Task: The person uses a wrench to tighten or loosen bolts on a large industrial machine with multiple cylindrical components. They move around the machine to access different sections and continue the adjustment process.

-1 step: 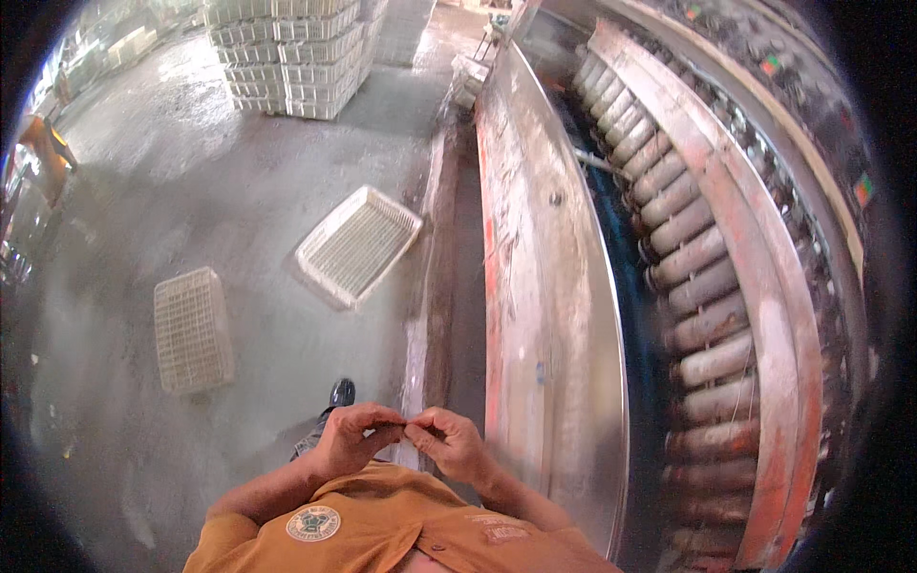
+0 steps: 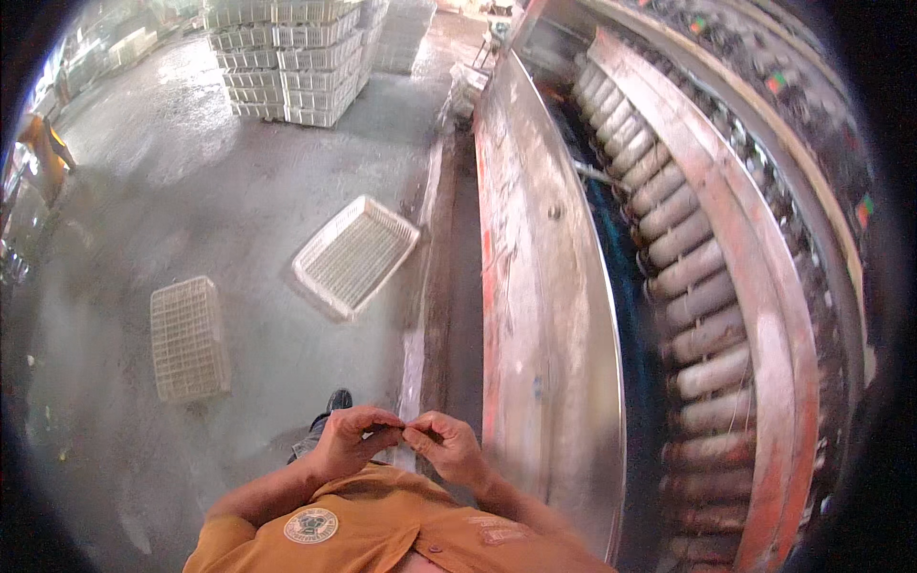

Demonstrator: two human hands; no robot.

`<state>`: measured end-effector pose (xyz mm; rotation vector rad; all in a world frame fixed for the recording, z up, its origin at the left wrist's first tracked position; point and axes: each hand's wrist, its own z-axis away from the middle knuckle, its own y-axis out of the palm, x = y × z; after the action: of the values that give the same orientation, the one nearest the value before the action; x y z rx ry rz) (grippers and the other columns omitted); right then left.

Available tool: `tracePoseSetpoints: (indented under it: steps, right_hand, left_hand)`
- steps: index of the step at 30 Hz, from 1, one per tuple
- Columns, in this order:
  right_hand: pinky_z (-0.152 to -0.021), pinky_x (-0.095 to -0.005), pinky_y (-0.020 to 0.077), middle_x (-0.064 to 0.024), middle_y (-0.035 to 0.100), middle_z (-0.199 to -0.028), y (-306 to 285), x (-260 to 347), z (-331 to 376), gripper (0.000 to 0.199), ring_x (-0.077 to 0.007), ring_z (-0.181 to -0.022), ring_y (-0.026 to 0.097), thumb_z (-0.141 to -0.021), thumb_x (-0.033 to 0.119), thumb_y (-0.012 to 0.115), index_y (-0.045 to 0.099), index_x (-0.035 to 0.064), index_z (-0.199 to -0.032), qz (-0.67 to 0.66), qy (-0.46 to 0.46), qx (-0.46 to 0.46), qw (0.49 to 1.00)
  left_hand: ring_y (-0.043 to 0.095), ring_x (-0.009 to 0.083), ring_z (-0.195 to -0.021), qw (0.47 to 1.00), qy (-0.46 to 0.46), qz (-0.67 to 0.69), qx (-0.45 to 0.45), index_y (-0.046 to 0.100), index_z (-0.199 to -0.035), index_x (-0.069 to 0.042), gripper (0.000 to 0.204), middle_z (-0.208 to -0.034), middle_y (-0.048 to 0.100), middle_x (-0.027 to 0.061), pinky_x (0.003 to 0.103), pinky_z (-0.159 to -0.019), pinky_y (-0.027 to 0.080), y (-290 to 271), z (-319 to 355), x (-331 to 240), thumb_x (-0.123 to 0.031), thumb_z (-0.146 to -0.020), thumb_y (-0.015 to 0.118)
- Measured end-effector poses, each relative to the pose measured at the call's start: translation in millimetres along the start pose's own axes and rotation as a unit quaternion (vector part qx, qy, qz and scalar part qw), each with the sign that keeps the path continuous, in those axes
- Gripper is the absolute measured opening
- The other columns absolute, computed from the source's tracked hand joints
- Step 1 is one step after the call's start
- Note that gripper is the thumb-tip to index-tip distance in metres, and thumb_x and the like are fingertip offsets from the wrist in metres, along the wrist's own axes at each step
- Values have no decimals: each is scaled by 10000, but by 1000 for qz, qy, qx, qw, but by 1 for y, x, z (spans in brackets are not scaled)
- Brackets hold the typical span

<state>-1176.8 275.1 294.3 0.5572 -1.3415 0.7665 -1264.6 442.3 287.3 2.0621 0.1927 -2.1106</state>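
Note:
My left hand [image 2: 351, 439] and my right hand [image 2: 447, 449] are held close together in front of my orange shirt [image 2: 382, 530]. Their fingertips meet and pinch a tiny thin thing, too small to identify. Both hands hover above the wet concrete floor [image 2: 191, 191], just left of a long sloped metal panel [image 2: 535, 286] of a machine. My dark shoe [image 2: 337, 399] shows right behind the left hand.
Two white lattice crates lie on the floor, one flat [image 2: 188, 336] and one tilted [image 2: 355, 254]. A tall stack of white crates [image 2: 287, 57] stands at the back. Right of the panel runs a row of grey rollers [image 2: 688, 277]. A person in orange [image 2: 43, 148] stands far left.

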Motion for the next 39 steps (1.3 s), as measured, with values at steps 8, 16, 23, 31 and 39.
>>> tracePoseSetpoints:
  steps: [8, 16, 23, 31, 39]
  right_hand:
    - [-629, -218, 421, -3, 584, -762, -62, 9, -140, 159, -73, -703, 509, -879, 150, 612, 613, -9, -893, -230, 79, -50, 969]
    - [-579, -249, 391, -51, 579, -774, -166, -15, -261, 167, -114, -671, 500, -885, 161, 600, 595, -4, -915, -402, 60, -83, 910]
    - [-620, -248, 425, -34, 593, -771, -235, 26, -366, 196, -113, -664, 518, -887, 169, 597, 617, -20, -934, -226, 150, -48, 961]
    - [-539, -228, 416, -39, 592, -724, -265, 33, -447, 165, -118, -602, 532, -882, 165, 597, 602, 3, -858, -223, 72, -29, 972]
    - [-609, -243, 428, -26, 601, -774, -292, 55, -500, 200, -108, -703, 531, -901, 211, 581, 628, 23, -853, 151, 41, -86, 984]
  left_hand:
    - [634, 201, -731, 975, 102, -100, 171, 666, -896, -35, 121, -810, 649, 88, 291, -653, 504, -55, -191, -29, -67, -780, 668]
    - [622, 289, -801, 936, 181, -137, 269, 619, -940, -23, 142, -869, 630, 134, 348, -680, 491, -42, -375, -30, -116, -834, 604]
    - [607, 199, -850, 956, 61, -114, 262, 588, -987, -6, 194, -917, 627, 113, 336, -752, 483, -64, -473, -43, -165, -876, 585]
    - [560, 138, -792, 968, 38, -21, 245, 565, -988, 1, 248, -857, 622, 71, 311, -707, 463, -78, -544, -31, -235, -914, 551]
    - [538, 128, -733, 962, 76, 7, 261, 570, -961, -8, 257, -797, 608, 69, 297, -659, 455, -91, -613, -26, -259, -915, 546]
